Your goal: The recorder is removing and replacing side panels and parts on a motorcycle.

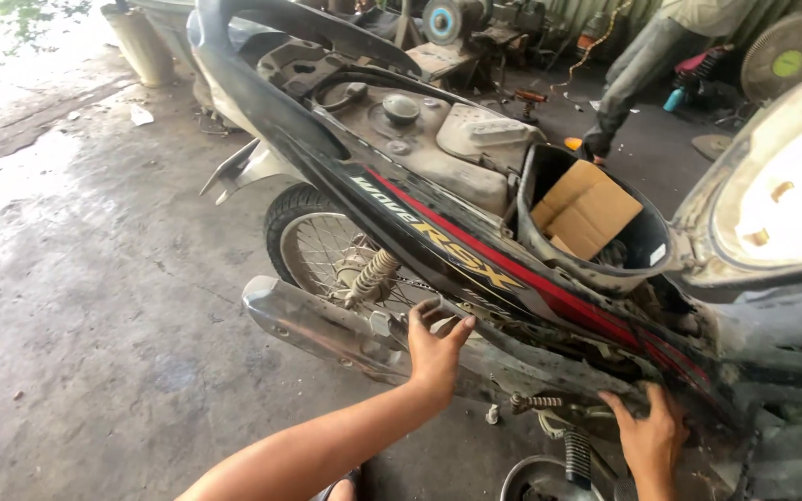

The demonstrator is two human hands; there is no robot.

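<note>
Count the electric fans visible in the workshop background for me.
1. A round fan with a green hub stands at the top right, behind the raised motorcycle seat. Others may be hidden by the seat or outside the view.

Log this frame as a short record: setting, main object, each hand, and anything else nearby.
setting: workshop with a stained concrete floor
main object: motorbike, seat raised, under-seat compartment holding a piece of cardboard
left hand: open, fingers on the lower side panel above the exhaust muffler
right hand: fingers on the bike's lower frame near a spring
nearby: another person's leg; fan
</note>
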